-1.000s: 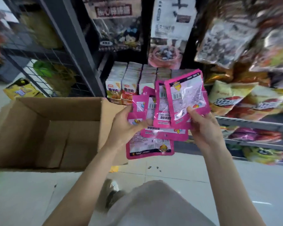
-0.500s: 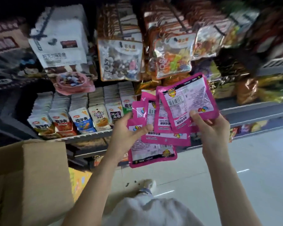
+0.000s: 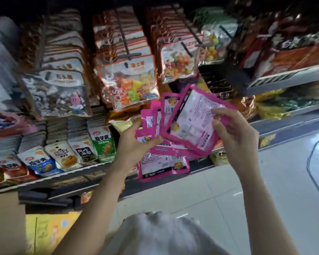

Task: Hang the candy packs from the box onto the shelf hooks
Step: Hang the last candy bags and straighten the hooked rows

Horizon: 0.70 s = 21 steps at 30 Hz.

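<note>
Head view: since half a second ago the camera has tilted up toward the hooks [image 3: 126, 43], and the box [image 3: 6, 223] now shows only as a corner at lower left, its inside out of sight. The top pack [image 3: 193, 118] has tipped further left. The right hand [image 3: 234, 133] pinches it; the left hand [image 3: 136, 146] grips the fanned packs [image 3: 160, 161] below the hanging bags [image 3: 131, 83].

The fan of candy packs [image 3: 175, 142] was held in front of the shelf [image 3: 81, 172], between the left hand [image 3: 134, 146] and the right hand [image 3: 234, 133]. Above the fan, bags hung on shelf hooks [image 3: 126, 46]. The box [image 3: 6, 223] stood lower left of the fan.
</note>
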Each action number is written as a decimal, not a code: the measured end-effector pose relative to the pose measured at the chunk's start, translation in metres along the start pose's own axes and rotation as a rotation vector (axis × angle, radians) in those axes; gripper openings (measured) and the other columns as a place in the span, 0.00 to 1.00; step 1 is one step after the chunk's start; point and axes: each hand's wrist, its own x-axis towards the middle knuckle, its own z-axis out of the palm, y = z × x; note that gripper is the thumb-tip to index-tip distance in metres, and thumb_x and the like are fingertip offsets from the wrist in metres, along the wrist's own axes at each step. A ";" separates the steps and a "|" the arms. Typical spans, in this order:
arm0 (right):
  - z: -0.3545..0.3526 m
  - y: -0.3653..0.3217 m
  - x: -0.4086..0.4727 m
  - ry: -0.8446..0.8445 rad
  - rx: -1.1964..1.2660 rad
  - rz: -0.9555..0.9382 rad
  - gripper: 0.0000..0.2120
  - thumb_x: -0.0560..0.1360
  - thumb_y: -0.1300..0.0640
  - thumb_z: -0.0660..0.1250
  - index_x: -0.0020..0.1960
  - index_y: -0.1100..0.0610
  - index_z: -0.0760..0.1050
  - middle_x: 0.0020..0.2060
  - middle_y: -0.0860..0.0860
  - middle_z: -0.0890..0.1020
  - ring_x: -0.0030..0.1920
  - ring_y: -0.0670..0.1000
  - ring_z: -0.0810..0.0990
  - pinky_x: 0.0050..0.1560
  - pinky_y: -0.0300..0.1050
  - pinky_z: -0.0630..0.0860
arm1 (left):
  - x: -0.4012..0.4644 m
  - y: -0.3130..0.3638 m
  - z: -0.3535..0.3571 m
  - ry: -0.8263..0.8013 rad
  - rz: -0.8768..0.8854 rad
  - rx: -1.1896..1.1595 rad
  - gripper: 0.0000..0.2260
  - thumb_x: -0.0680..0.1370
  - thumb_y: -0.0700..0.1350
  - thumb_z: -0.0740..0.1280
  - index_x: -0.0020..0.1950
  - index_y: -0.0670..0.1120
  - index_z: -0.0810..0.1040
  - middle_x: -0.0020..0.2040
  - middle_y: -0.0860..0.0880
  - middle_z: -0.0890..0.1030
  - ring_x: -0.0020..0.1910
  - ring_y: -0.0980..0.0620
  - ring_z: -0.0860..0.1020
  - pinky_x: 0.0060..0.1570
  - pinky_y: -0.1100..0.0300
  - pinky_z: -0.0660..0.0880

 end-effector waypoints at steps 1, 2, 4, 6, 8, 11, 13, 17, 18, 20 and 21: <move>-0.011 0.008 0.006 -0.031 0.017 0.019 0.08 0.78 0.58 0.66 0.55 0.48 0.77 0.46 0.38 0.81 0.45 0.43 0.82 0.38 0.47 0.81 | 0.001 0.002 0.010 0.014 -0.007 0.003 0.39 0.56 0.64 0.78 0.63 0.51 0.76 0.58 0.53 0.81 0.58 0.53 0.79 0.61 0.45 0.74; -0.021 0.014 0.012 -0.075 0.038 0.039 0.08 0.79 0.57 0.65 0.55 0.46 0.78 0.47 0.39 0.82 0.46 0.42 0.82 0.38 0.48 0.82 | 0.002 0.003 0.020 0.034 -0.018 0.005 0.34 0.57 0.61 0.78 0.60 0.52 0.77 0.55 0.54 0.82 0.56 0.54 0.80 0.60 0.46 0.75; -0.045 0.032 0.025 -0.192 0.053 0.072 0.10 0.80 0.57 0.62 0.55 0.44 0.77 0.47 0.40 0.82 0.45 0.45 0.83 0.38 0.53 0.82 | 0.002 0.004 0.041 0.083 -0.053 0.010 0.23 0.60 0.56 0.77 0.53 0.57 0.77 0.50 0.56 0.83 0.52 0.55 0.81 0.58 0.46 0.77; -0.073 0.048 0.036 -0.355 0.017 0.086 0.18 0.78 0.62 0.58 0.59 0.43 0.76 0.49 0.43 0.83 0.45 0.47 0.83 0.37 0.57 0.82 | 0.002 0.004 0.065 0.150 -0.055 0.030 0.18 0.63 0.53 0.77 0.49 0.59 0.76 0.50 0.56 0.83 0.52 0.52 0.81 0.58 0.46 0.76; -0.099 0.061 0.049 -0.490 -0.087 -0.025 0.25 0.76 0.71 0.59 0.62 0.44 0.73 0.53 0.48 0.83 0.49 0.44 0.83 0.38 0.52 0.83 | -0.001 0.005 0.088 0.201 -0.052 0.038 0.16 0.66 0.49 0.77 0.48 0.59 0.75 0.49 0.56 0.82 0.53 0.50 0.81 0.56 0.47 0.77; -0.131 0.072 0.064 -0.516 -0.189 -0.218 0.22 0.76 0.69 0.65 0.61 0.47 0.74 0.53 0.48 0.82 0.51 0.41 0.80 0.40 0.40 0.82 | -0.008 0.009 0.121 0.241 -0.041 0.054 0.15 0.69 0.45 0.77 0.46 0.60 0.74 0.46 0.58 0.81 0.49 0.55 0.81 0.52 0.52 0.78; -0.146 0.077 0.072 -0.437 -0.191 -0.343 0.14 0.75 0.63 0.66 0.57 0.49 0.78 0.49 0.48 0.83 0.48 0.41 0.80 0.40 0.34 0.80 | -0.013 0.012 0.139 0.264 -0.018 0.109 0.15 0.69 0.48 0.77 0.48 0.59 0.74 0.46 0.60 0.80 0.48 0.59 0.80 0.50 0.56 0.76; -0.164 0.084 0.095 -0.326 -0.232 -0.434 0.11 0.73 0.50 0.65 0.48 0.53 0.84 0.45 0.48 0.74 0.49 0.47 0.69 0.47 0.38 0.67 | -0.018 0.018 0.163 0.284 0.031 0.225 0.16 0.68 0.50 0.77 0.51 0.58 0.75 0.43 0.64 0.79 0.41 0.70 0.78 0.42 0.71 0.73; -0.167 0.085 0.102 -0.317 -0.262 -0.454 0.11 0.72 0.48 0.68 0.47 0.54 0.85 0.46 0.50 0.70 0.50 0.48 0.66 0.48 0.37 0.63 | -0.017 0.020 0.168 0.295 0.042 0.249 0.16 0.68 0.50 0.77 0.50 0.59 0.74 0.42 0.65 0.79 0.40 0.72 0.77 0.41 0.72 0.72; -0.168 0.086 0.115 -0.349 -0.225 -0.447 0.09 0.72 0.50 0.72 0.45 0.56 0.84 0.50 0.51 0.71 0.52 0.49 0.69 0.49 0.34 0.65 | -0.013 0.022 0.174 0.318 0.058 0.288 0.16 0.68 0.50 0.77 0.51 0.58 0.75 0.42 0.66 0.79 0.41 0.73 0.77 0.44 0.69 0.72; -0.167 0.084 0.121 -0.369 -0.150 -0.412 0.06 0.72 0.52 0.72 0.45 0.54 0.82 0.52 0.50 0.74 0.53 0.48 0.72 0.50 0.33 0.69 | -0.009 0.023 0.176 0.322 0.060 0.310 0.16 0.68 0.50 0.77 0.52 0.57 0.75 0.42 0.66 0.79 0.41 0.71 0.77 0.44 0.68 0.72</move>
